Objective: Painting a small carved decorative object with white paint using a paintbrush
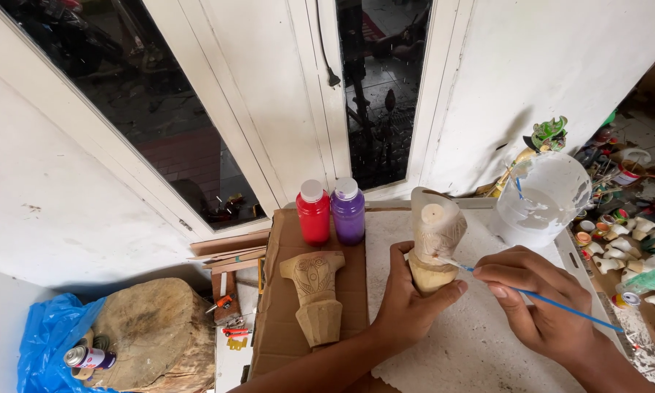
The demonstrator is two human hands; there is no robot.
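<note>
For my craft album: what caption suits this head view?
Left hand steadies a carved wooden figure while right hand strokes white paint on it with a blue-handled brush.

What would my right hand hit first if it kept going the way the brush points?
Most likely the carved wooden piece held in the left hand: the right hand aims the blue brush leftward, its tip apparently already touching it.

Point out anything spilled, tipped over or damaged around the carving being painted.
Nothing stands out. The left hand holds the wooden carving upright while the right hand brushes it. The red bottle and purple bottle stand capped; the white bucket sits upright.
</note>
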